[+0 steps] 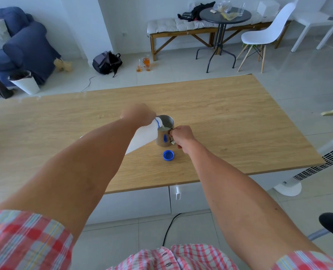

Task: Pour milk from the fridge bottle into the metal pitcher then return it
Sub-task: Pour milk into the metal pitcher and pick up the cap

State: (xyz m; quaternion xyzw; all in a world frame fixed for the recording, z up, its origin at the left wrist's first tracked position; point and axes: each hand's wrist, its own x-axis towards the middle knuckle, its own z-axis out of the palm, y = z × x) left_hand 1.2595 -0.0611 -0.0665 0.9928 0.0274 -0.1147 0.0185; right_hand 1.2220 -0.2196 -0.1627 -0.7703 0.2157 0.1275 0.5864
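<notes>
Pouring step now. Left hand (137,115) holds milk bottle (142,138) tipped, mouth over metal pitcher (164,133) – milk inside. Right hand (181,136) grips handle. Blue cap (168,155) just below. Next – tip bottle upright, put cap on.

White bottle (142,137) tilted, mouth over upright metal pitcher (164,136).
</notes>
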